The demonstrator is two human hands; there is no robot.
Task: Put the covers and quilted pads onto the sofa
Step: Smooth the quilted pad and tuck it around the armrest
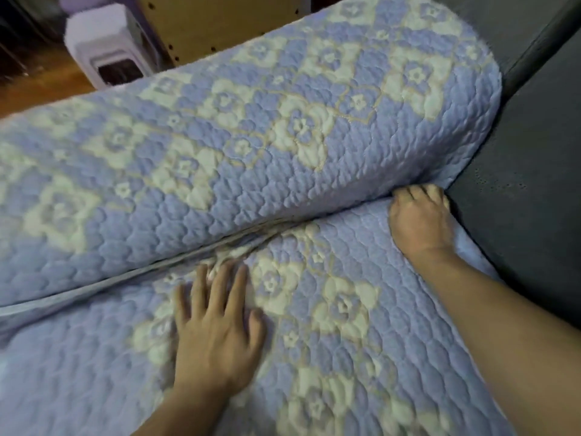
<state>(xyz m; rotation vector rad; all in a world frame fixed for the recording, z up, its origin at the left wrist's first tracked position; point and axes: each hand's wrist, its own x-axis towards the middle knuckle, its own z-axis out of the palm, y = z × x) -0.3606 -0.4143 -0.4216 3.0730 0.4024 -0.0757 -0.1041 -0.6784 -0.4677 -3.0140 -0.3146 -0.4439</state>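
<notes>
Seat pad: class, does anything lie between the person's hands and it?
Nothing visible does. The left hand lies flat on the seat pad with straight fingers, and the right hand presses its corner into the gap below the covered backrest.

The seat pad (361, 325) lies flat across the lower half of the view, from 9 o'clock round to 4 o'clock. Behind it, toward 12 o'clock, the covered back cushion (235, 136) rises and runs from 9 o'clock to 1 o'clock, meeting the pad along a crease. The left hand (217, 328) rests flat on the pad at 6 o'clock, fingers (220, 287) pointing at the crease. The right hand (421, 221) sits at 3 o'clock, at the crease's right end, on the pad's far corner. Bare sofa (528, 184) lies right of both, at 2 to 4 o'clock. Behind the cushion, at 11 o'clock, an appliance (110, 45) stands on the floor (31, 89), a board (220, 20) just right of it.
</notes>
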